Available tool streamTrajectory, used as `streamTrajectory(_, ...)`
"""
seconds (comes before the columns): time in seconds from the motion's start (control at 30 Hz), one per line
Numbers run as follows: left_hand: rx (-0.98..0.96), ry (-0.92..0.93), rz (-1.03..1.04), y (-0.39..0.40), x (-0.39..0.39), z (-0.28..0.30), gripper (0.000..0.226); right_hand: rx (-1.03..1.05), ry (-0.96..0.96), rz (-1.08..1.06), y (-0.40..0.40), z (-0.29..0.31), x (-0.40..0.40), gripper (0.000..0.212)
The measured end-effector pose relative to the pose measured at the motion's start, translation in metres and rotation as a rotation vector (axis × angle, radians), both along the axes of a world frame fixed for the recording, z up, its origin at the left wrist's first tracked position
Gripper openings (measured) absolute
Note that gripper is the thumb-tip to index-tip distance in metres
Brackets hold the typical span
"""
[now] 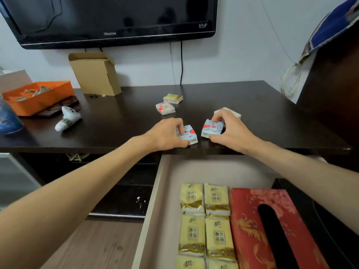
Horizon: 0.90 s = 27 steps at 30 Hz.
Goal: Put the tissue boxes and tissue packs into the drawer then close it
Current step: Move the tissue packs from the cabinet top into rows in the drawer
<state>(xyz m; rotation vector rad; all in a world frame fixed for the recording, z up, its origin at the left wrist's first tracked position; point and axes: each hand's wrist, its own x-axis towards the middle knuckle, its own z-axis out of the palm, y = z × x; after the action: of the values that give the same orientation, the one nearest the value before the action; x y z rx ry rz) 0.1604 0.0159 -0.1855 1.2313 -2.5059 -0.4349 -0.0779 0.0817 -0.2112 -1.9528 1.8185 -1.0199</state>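
Note:
Two small blue tissue packs with red hearts lie near the front edge of the dark table [272, 113]. My left hand [167, 133] grips the left blue pack [189, 134]. My right hand [231, 131] grips the right blue pack [210, 130], in front of a white pack [234, 113] partly hidden by my fingers. Farther back lie a white pack with red hearts [165, 108] and a yellow pack [173, 98]. Below, the open drawer [155, 200] holds several yellow tissue packs [206, 222] in two columns, a red floral tissue box [258, 228] and a black box [320, 220].
An orange tray [38, 98] with clutter, an open cardboard box [95, 74], a white sock-like item [67, 118] and a blue object [8, 119] sit on the table's left side. A black TV [108, 18] hangs on the wall; cables drop behind the table.

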Motion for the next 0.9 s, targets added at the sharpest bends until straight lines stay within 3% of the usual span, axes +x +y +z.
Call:
streamTrajectory(0.17, 0.098, 0.003, -0.061, 0.048, 0.026, 0.012, 0.038, 0.062, -0.031, 0.092, 0.042, 0.011, 0.014, 0.076)
streamTrajectory(0.27, 0.1, 0.037, -0.09, 0.088, 0.048, 0.014, 0.038, 0.181, -0.07, 0.161, 0.09, 0.013, 0.026, 0.064)
streamTrajectory(0.43, 0.283, 0.005, -0.201, 0.169, 0.08, -0.005, 0.041, 0.415, 0.177, 0.363, 0.181, 0.007, 0.049, 0.054)
streamTrajectory(0.53, 0.321, -0.117, -0.278, 0.203, 0.087, -0.02, 0.047, 0.422, 0.391, 0.48, 0.215, 0.001, 0.06, 0.052)
streamTrajectory(0.9, 0.248, -0.24, -0.5, 0.217, 0.082, -0.065, 0.038, 0.315, 0.631, 0.603, 0.234, -0.02, 0.066, 0.039)
